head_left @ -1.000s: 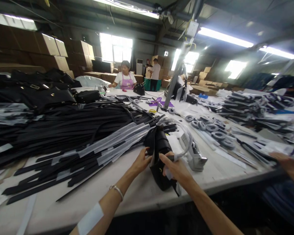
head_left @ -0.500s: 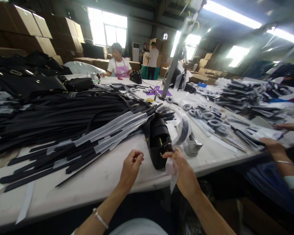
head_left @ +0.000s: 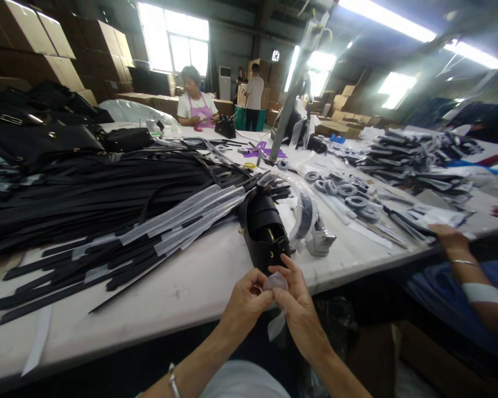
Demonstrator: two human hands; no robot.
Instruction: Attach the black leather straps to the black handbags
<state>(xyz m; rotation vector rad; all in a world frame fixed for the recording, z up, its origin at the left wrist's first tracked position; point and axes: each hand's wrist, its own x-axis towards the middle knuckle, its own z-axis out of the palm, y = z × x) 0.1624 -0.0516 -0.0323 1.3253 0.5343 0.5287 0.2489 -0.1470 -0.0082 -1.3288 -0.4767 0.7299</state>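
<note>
The left hand (head_left: 247, 301) and right hand (head_left: 299, 310) are pinching a thin translucent plastic strip (head_left: 276, 283) between them, fingertips close for fine control; a small black leather bag (head_left: 262, 232) is lying just beyond on the white desk (head_left: 182, 293).

The left hand (head_left: 247, 298), a second ago on the black handbag (head_left: 263, 229), now meets the right hand (head_left: 299, 309) nearer the body. Both pinch what looks like a clear film strip (head_left: 275, 282), earlier in the right hand alone. The handbag lies released.
</note>
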